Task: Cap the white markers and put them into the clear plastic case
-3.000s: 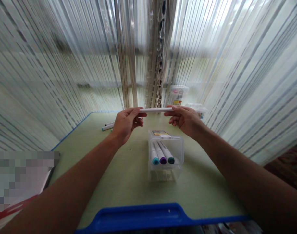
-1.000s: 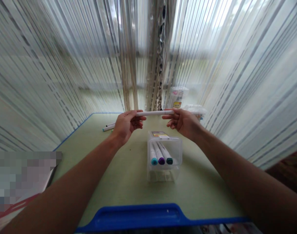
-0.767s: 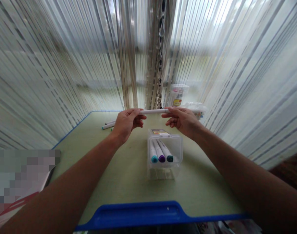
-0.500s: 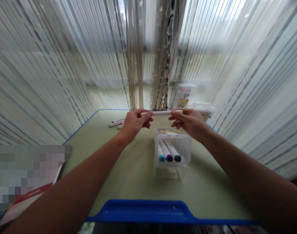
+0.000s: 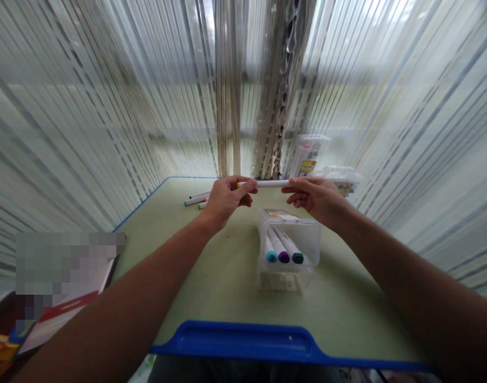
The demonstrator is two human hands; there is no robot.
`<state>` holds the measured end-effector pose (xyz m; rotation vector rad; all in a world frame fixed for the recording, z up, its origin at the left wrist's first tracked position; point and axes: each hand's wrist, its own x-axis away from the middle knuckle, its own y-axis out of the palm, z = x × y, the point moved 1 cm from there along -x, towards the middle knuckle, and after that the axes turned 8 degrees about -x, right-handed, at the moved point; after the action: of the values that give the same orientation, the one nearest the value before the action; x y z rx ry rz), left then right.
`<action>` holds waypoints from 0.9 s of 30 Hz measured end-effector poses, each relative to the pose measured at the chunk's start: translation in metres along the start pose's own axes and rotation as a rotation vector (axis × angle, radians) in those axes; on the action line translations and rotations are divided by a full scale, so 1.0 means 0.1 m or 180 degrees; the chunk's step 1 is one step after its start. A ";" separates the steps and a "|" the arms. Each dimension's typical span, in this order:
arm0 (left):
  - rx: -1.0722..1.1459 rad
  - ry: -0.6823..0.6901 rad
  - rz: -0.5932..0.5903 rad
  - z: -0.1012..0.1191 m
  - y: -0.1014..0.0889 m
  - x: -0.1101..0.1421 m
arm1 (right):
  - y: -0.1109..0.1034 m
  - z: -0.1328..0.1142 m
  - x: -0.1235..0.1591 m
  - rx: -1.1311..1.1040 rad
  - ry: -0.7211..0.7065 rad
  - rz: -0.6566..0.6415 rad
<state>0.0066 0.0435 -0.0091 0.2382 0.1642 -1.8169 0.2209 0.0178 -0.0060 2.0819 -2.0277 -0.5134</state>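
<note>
Between my two hands a white marker (image 5: 273,184) is held level above the table, with a yellow tip showing at its left end. My left hand (image 5: 232,198) pinches it near that yellow end. Its other end sits between the thumb and fingers of my right hand (image 5: 315,198), which hide the tip. Below and nearer to me, a clear plastic case (image 5: 317,242) lies on its side with its open end toward me. Inside are three white markers (image 5: 283,250) with light blue, purple and dark green ends.
Several loose markers (image 5: 195,200) lie at the back left of the light green table (image 5: 211,276). A clear box (image 5: 307,159) with a yellow label stands behind my right hand, beside a clear bag-like package (image 5: 341,175). The table has a blue front tray (image 5: 243,341). String curtains (image 5: 179,80) hang behind.
The view has shifted, so everything sits further right. The marker is still in both hands; its yellow ends came into sight half a second ago, and the right one is now covered by my fingers.
</note>
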 end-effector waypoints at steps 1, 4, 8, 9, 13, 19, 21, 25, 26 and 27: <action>0.0030 -0.0040 0.0009 0.01 0.00 0.00 | 0.01 -0.01 0.00 -0.0012 0.0017 0.0025; 0.0132 -0.0112 0.0050 0.03 0.00 0.00 | 0.02 -0.03 0.02 -0.0040 0.0029 0.0072; 0.0286 -0.0176 0.0082 0.06 0.01 0.00 | 0.03 -0.05 0.03 -0.0083 0.0036 0.0052; 0.0336 -0.0206 0.0079 0.07 0.01 0.00 | 0.03 -0.05 0.03 -0.0104 0.0041 0.0032; 0.0529 -0.0298 0.0057 0.08 0.00 -0.01 | 0.04 -0.08 0.03 -0.0205 0.0116 0.0024; 0.0710 -0.0382 0.0106 0.10 -0.01 0.00 | 0.07 -0.13 0.04 -0.0283 0.0266 0.0158; 0.0730 -0.0424 0.0110 0.11 -0.01 0.00 | 0.07 -0.14 0.05 -0.0291 0.0288 0.0144; 0.0742 -0.0448 0.0102 0.11 -0.02 0.00 | 0.07 -0.14 0.05 -0.0306 0.0301 0.0118; 0.0741 -0.0436 0.0097 0.11 -0.02 0.00 | 0.07 -0.15 0.05 -0.0305 0.0298 0.0117; 0.0738 -0.0419 0.0092 0.11 -0.02 0.00 | 0.07 -0.15 0.04 -0.0299 0.0296 0.0121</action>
<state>0.0040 0.0416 0.0020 0.2812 -0.1429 -1.8161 0.2200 0.0115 0.0095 1.9714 -1.9487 -0.4861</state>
